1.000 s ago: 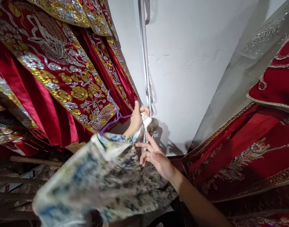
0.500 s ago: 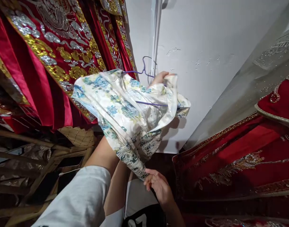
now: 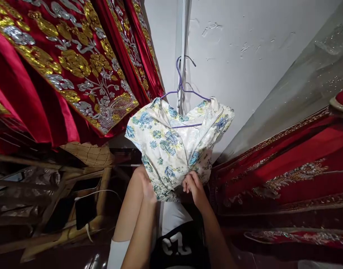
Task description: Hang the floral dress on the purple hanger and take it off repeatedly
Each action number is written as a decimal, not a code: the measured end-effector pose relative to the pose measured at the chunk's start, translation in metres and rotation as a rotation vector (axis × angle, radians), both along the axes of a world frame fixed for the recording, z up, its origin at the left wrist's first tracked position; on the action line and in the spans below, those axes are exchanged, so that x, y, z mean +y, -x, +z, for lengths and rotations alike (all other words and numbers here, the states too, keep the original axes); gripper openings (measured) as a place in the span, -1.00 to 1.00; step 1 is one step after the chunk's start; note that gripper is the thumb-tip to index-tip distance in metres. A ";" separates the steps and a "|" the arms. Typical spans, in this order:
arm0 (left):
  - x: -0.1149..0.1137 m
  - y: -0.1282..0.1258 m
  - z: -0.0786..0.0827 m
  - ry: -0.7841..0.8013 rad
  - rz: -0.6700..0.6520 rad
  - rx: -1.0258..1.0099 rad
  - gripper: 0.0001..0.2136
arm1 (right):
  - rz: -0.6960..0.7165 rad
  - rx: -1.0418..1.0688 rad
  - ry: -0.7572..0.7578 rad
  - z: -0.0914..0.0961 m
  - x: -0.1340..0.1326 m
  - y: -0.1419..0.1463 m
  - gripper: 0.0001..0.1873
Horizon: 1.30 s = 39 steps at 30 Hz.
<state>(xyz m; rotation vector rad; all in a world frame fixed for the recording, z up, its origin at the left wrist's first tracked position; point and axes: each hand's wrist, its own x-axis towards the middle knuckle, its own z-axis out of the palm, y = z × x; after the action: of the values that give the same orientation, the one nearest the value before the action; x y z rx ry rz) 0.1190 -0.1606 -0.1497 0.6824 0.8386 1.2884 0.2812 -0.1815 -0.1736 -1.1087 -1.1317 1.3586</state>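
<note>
A cream dress with blue flowers (image 3: 174, 145) hangs on a purple wire hanger (image 3: 182, 84), hooked high on a white wall pipe (image 3: 182, 33). My left hand (image 3: 147, 185) touches the dress's lower left edge, its fingers hidden behind the cloth. My right hand (image 3: 194, 186) pinches the front of the dress near its lower middle.
Red garments with gold and silver embroidery (image 3: 76, 63) hang at the left. More red embroidered cloth (image 3: 286, 175) lies at the right. A wooden chair frame (image 3: 76, 224) with a dark tablet and white cable (image 3: 85, 209) stands at the lower left.
The dress went from bunched in my raised left hand to hanging by its hanger on the wall. Both hands dropped to its lower part.
</note>
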 end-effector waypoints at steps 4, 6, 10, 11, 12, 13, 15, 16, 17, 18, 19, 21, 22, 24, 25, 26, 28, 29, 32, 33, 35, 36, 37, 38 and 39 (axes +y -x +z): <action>-0.012 0.022 -0.027 0.171 0.035 -0.048 -0.21 | 0.062 -0.054 -0.037 0.020 0.020 0.004 -0.45; -0.009 0.021 -0.025 0.195 0.045 0.000 -0.18 | 0.128 -0.111 -0.052 0.033 0.033 0.001 -0.43; -0.010 0.007 -0.024 0.123 0.098 -0.007 -0.23 | 0.232 -0.270 -0.113 0.045 0.049 -0.002 -0.51; -0.012 0.004 -0.025 0.121 0.103 -0.007 -0.23 | 0.215 -0.256 -0.116 0.043 0.048 -0.001 -0.53; -0.013 0.002 -0.027 0.121 0.101 -0.006 -0.22 | 0.174 -0.218 -0.111 0.039 0.046 0.002 -0.55; -0.014 0.001 -0.029 0.121 0.093 -0.004 -0.21 | 0.119 -0.168 -0.100 0.033 0.042 0.005 -0.55; -0.015 0.002 -0.028 0.124 0.069 -0.004 -0.19 | 0.011 -0.074 -0.081 0.022 0.031 0.012 -0.56; -0.015 0.003 -0.027 0.126 0.056 -0.003 -0.19 | -0.017 -0.043 -0.076 0.017 0.025 0.014 -0.57; -0.014 0.004 -0.025 0.131 0.045 -0.002 -0.19 | -0.022 -0.025 -0.074 0.014 0.021 0.016 -0.58; -0.014 0.005 -0.024 0.136 0.034 0.000 -0.19 | -0.012 -0.017 -0.074 0.012 0.018 0.016 -0.60; -0.014 0.005 -0.022 0.141 0.023 0.004 -0.19 | 0.001 -0.014 -0.077 0.012 0.016 0.017 -0.61; -0.016 0.004 -0.021 0.139 0.001 0.017 -0.20 | 0.017 -0.021 -0.086 0.017 0.017 0.017 -0.61; -0.018 0.003 -0.021 0.133 -0.008 0.024 -0.21 | 0.012 -0.021 -0.090 0.020 0.018 0.017 -0.60; -0.022 -0.001 -0.022 0.121 -0.018 0.036 -0.23 | -0.014 -0.003 -0.093 0.026 0.020 0.019 -0.58; -0.023 -0.003 -0.023 0.122 -0.018 0.041 -0.24 | -0.038 0.023 -0.093 0.029 0.021 0.019 -0.58; -0.024 -0.004 -0.024 0.128 -0.011 0.045 -0.26 | -0.073 0.063 -0.090 0.031 0.020 0.019 -0.58; -0.022 -0.001 -0.027 0.149 0.033 0.053 -0.31 | -0.179 0.183 -0.075 0.034 0.017 0.017 -0.60; -0.019 0.003 -0.030 0.155 0.079 0.063 -0.35 | -0.237 0.256 -0.060 0.035 0.016 0.015 -0.61; -0.005 0.024 -0.040 0.082 0.372 0.161 -0.53 | -0.354 0.408 0.007 0.036 0.013 0.007 -0.64; -0.001 0.032 -0.043 0.032 0.502 0.222 -0.59 | -0.370 0.425 0.029 0.036 0.013 0.006 -0.65; 0.002 0.043 -0.046 -0.078 0.744 0.358 -0.67 | -0.370 0.438 0.061 0.034 0.013 0.006 -0.67; 0.001 0.045 -0.046 -0.127 0.831 0.418 -0.70 | -0.359 0.445 0.072 0.033 0.014 0.008 -0.68; -0.001 0.043 -0.044 -0.172 0.892 0.467 -0.72 | -0.341 0.450 0.081 0.031 0.014 0.012 -0.70; -0.004 0.039 -0.041 -0.216 0.917 0.509 -0.74 | -0.314 0.448 0.088 0.029 0.014 0.016 -0.70; -0.008 0.032 -0.037 -0.264 0.894 0.549 -0.77 | -0.280 0.435 0.093 0.027 0.015 0.020 -0.70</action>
<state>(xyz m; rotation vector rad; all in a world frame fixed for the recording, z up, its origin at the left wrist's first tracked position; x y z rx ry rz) 0.0867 -0.1685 -0.1871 0.9364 1.5422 2.0782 0.2610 -0.1668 -0.1468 -0.9347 -0.5803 1.3530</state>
